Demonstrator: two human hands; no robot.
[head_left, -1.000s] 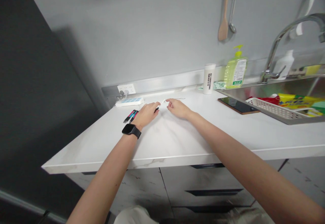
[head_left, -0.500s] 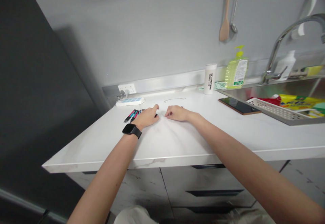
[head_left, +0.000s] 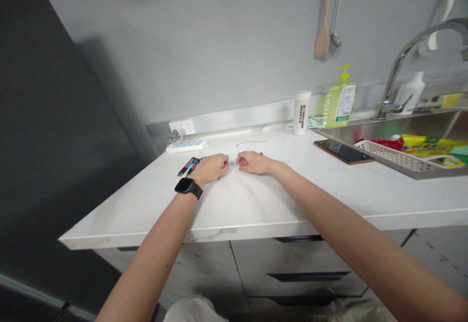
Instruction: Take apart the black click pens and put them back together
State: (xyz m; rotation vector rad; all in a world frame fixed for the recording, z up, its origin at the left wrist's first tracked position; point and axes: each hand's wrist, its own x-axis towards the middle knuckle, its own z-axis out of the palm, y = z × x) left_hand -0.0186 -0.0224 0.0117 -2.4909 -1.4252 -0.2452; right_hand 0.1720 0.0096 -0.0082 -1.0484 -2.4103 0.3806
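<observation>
Over the white countertop (head_left: 153,215), my left hand (head_left: 215,167) is curled closed, a black watch on its wrist. A small dark tip shows under its fingers; the rest of what it holds is hidden. My right hand (head_left: 253,162) faces it across a narrow gap, fingers bent inward and pinched together. Behind its knuckles a small dark end sticks out, too little to name. Several pens (head_left: 187,166) in black, pink and teal lie side by side just left of my left hand, partly covered by it. A thin bent cord or wire (head_left: 251,142) lies beyond both hands.
A power strip (head_left: 187,146) sits by the wall socket (head_left: 182,127). To the right stand a white canister (head_left: 302,113) and a yellow-green pump bottle (head_left: 340,100). A phone (head_left: 343,151) lies beside the sink (head_left: 413,172), which holds a white basket (head_left: 398,157) and colourful packages.
My left hand's raised, spread fingers have curled down and closed, and the hand has rolled over slightly. My right hand stays nearly in place, its fingers a little more bent.
</observation>
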